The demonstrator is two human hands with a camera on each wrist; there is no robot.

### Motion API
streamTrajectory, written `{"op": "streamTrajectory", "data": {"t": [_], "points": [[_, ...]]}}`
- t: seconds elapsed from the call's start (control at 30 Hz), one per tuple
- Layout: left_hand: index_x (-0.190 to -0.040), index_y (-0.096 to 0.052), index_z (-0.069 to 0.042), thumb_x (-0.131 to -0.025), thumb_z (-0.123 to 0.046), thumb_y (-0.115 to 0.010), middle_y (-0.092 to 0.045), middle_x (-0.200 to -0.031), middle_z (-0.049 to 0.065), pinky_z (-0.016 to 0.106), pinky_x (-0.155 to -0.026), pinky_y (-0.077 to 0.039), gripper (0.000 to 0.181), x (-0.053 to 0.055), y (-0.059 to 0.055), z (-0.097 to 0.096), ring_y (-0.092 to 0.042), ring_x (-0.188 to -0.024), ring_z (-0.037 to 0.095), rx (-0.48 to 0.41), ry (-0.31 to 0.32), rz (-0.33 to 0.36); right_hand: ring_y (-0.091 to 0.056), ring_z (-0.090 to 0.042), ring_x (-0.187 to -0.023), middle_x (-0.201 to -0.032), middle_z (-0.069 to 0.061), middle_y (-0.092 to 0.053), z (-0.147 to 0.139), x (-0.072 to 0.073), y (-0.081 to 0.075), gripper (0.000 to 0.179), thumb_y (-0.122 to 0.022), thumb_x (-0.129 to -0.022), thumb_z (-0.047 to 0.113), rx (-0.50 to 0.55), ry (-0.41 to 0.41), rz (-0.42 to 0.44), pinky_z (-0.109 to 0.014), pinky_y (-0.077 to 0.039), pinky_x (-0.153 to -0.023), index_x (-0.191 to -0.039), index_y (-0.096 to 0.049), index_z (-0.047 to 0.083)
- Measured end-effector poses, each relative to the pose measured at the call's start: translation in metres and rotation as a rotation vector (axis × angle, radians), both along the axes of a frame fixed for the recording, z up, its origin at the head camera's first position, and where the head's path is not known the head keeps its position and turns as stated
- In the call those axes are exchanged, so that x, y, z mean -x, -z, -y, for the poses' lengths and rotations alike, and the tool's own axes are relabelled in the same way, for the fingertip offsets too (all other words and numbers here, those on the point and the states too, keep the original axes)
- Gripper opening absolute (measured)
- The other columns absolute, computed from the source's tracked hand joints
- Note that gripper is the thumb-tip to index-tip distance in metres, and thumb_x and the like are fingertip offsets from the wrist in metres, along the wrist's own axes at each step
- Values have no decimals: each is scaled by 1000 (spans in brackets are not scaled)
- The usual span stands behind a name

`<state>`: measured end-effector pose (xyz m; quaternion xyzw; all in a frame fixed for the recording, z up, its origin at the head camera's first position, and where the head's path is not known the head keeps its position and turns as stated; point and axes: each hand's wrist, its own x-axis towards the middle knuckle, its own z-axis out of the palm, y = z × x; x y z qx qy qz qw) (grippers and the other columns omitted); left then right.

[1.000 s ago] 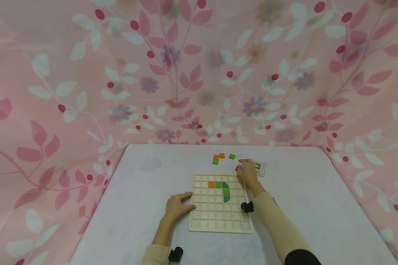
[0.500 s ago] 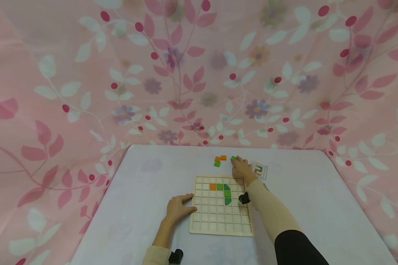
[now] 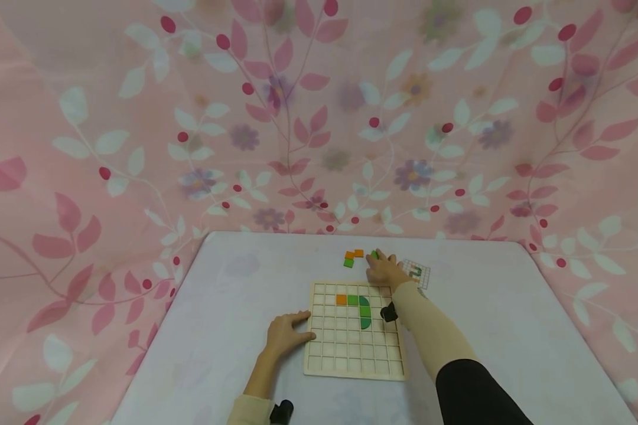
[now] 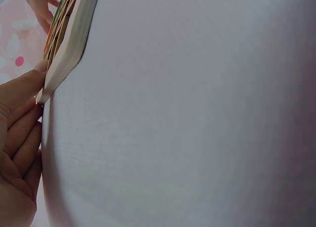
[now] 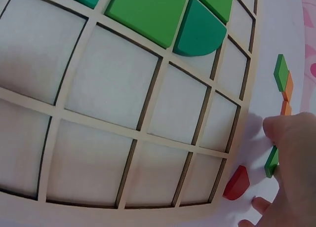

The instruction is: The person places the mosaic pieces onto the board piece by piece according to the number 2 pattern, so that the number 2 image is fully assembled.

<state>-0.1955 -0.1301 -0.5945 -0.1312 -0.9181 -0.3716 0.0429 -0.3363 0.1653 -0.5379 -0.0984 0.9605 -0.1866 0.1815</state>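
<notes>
My left hand point(image 3: 283, 335) rests against the left edge of the wooden grid board point(image 3: 335, 354), thumb and forefinger spread apart. In the left wrist view, those fingertips touch the board's rim point(image 4: 64, 64). My right hand point(image 3: 385, 270) reaches past the far edge, thumb and forefinger on either side of a green square tile point(image 5: 271, 162). I cannot tell whether they pinch it. A red rounded piece point(image 5: 237, 182) lies beneath the hand, beside the board. On the board sit an orange square point(image 3: 341, 300), green squares point(image 3: 353, 300) and dark green quarter-round pieces point(image 3: 365, 323).
Beyond the board lie two orange tiles point(image 3: 358, 253) and another green tile point(image 3: 348, 263). A printed pattern card point(image 3: 422, 273) is right of the right hand. The white-covered table point(image 3: 234, 295) ends at a pink floral curtain point(image 3: 276, 147).
My right hand has moved left, from near the red piece and the card to the separate green tile. The left hand has stayed at the board's left edge.
</notes>
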Motion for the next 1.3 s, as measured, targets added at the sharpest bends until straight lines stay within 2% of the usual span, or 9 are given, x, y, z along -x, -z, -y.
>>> {"op": "streamTrajectory", "data": {"t": [0.17,0.33,0.43,0.57,0.7,0.83,1.0,1.17,1.3], "points": [[-115,-68,-8,-67,-33,-83,-68,-113,9,47,-87,-49,56,3,0,-2,-62,-106,33,46,-20,31,-21,-53,-130,-148,-23,-26,2,0,9,45,-33,-99,16,-28,20,-137,-69,-19,-101,-143,-40,10],[-115,-68,-7,-68,-33,-82,-67,-113,10,49,-87,-48,56,1,0,-3,-62,-106,34,17,-17,35,-40,-47,-110,-120,-31,-42,0,-5,21,30,-40,-98,8,54,78,-253,-54,-40,-89,-123,-52,-3],[-115,-68,-8,-69,-38,-81,-68,-112,12,50,-84,-48,56,-1,1,-2,-62,-103,36,-11,4,-10,-47,-42,-97,-106,-30,-47,-2,-7,23,26,-47,-93,5,116,119,-282,-49,-44,-79,-115,-52,-8],[-115,-68,-10,-72,-45,-77,-69,-109,12,48,-79,-50,57,-2,1,-1,-64,-99,36,-2,22,-75,-51,-34,-79,-97,-28,-54,-6,-8,25,32,-55,-86,8,159,180,-330,-40,-44,-64,-112,-53,-11],[-115,-68,-7,-69,-36,-81,-68,-111,14,51,-84,-48,56,-2,1,-3,-62,-103,37,-8,0,3,-52,-29,-76,-97,-25,-58,-2,-13,26,35,-59,-85,11,276,243,-382,-36,-46,-62,-113,-56,-9],[-115,-68,-7,-67,-33,-82,-67,-113,12,49,-86,-48,56,-1,2,-2,-62,-106,34,28,-23,42,-56,-30,-82,-98,-23,-60,12,-31,27,37,-61,-83,10,464,238,-419,-41,-50,-70,-114,-59,-9],[-115,-68,-8,-67,-34,-83,-67,-114,10,47,-88,-48,57,-1,-1,-2,-62,-107,32,19,-23,50,-60,-29,-75,-90,-22,-61,27,-65,38,33,-63,-80,6,613,88,-550,-40,-54,-65,-107,-62,-13],[-115,-68,-7,-67,-33,-83,-67,-113,12,48,-87,-48,56,-1,-2,-3,-62,-106,33,8,-17,38,-57,-20,-74,-88,-15,-61,32,-98,46,28,-64,-82,12,620,-32,-698,-31,-52,-62,-100,-65,-9],[-114,-69,-7,-67,-31,-83,-67,-113,13,49,-86,-49,55,-1,-3,-3,-62,-105,34,-3,-23,31,-57,-19,-76,-90,-13,-61,35,-118,51,27,-69,-77,9,525,-32,-687,-32,-52,-63,-100,-67,-5]]}}
